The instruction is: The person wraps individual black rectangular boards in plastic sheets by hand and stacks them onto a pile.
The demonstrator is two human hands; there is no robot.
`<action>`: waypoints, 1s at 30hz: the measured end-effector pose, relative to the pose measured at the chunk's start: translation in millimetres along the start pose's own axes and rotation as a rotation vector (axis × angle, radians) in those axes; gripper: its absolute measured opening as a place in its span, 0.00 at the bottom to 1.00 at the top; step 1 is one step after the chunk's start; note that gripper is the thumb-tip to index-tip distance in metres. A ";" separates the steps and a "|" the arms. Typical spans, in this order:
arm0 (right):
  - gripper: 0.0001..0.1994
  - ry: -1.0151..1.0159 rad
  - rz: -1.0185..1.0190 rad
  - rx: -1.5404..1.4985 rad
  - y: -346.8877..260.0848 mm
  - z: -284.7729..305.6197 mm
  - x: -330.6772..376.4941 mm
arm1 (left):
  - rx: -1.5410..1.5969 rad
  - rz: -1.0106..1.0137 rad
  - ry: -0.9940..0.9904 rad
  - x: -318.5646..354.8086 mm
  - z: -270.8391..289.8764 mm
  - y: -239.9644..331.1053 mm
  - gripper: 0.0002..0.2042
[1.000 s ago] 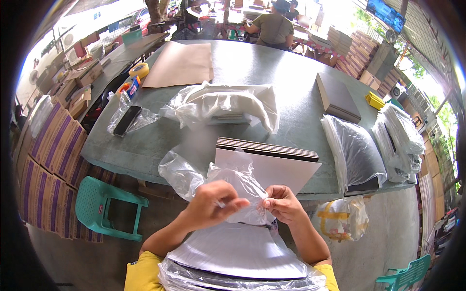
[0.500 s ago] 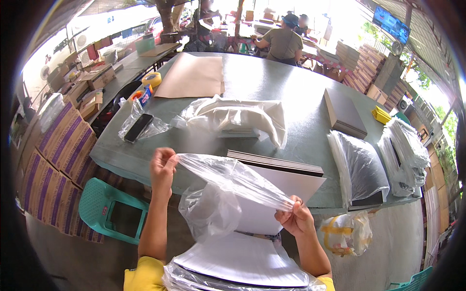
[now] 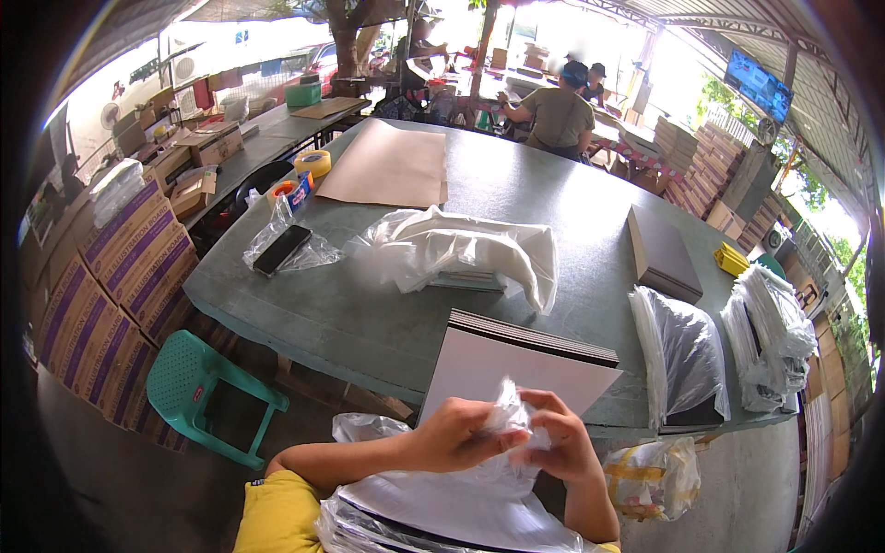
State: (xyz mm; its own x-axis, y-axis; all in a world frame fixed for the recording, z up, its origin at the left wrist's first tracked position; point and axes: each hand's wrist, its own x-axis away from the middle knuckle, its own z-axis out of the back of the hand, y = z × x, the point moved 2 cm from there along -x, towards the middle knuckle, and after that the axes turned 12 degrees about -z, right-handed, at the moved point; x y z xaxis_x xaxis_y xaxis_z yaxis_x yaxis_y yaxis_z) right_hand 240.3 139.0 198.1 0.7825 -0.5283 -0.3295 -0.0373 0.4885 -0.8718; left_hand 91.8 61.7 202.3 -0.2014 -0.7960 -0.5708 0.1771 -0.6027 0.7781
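Note:
Close together in front of me, my left hand (image 3: 461,433) and my right hand (image 3: 560,437) are closed on a clear plastic bag (image 3: 509,412), whose film is bunched up between the fingers. Part of the film (image 3: 369,427) trails behind my left wrist. Below my hands, white boards (image 3: 424,505) lie stacked in clear plastic against my lap. Just beyond, a leaning stack of boards (image 3: 498,359), white on its near face with dark edges, rests at the table's near edge. My fingertips are partly hidden by the bunched plastic.
On the green table (image 3: 350,313) lie crumpled white plastic sheeting (image 3: 470,241), a phone (image 3: 282,249), tape rolls (image 3: 312,164), brown paper (image 3: 392,166), a dark board stack (image 3: 662,253) and bagged boards (image 3: 680,350). A green stool (image 3: 207,387) and cartons (image 3: 120,276) stand left. Another person (image 3: 560,115) works beyond.
My hands, earlier spread apart with the plastic bag stretched between them, have come together and gathered it into a bunch. The view has shifted slightly.

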 end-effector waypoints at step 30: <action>0.24 -0.577 -0.614 1.132 47.8 14.0 62.0 | -0.732 -0.088 -0.984 70.2 4.6 -58.7 0.07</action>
State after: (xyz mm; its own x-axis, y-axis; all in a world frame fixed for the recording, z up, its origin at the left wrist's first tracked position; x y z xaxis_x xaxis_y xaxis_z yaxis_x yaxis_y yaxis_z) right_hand 295.7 139.3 141.1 0.6427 -0.6383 0.4238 0.6943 0.7190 0.0299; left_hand 62.8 41.5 117.8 -0.8246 -0.5608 0.0741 0.5610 -0.7937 0.2351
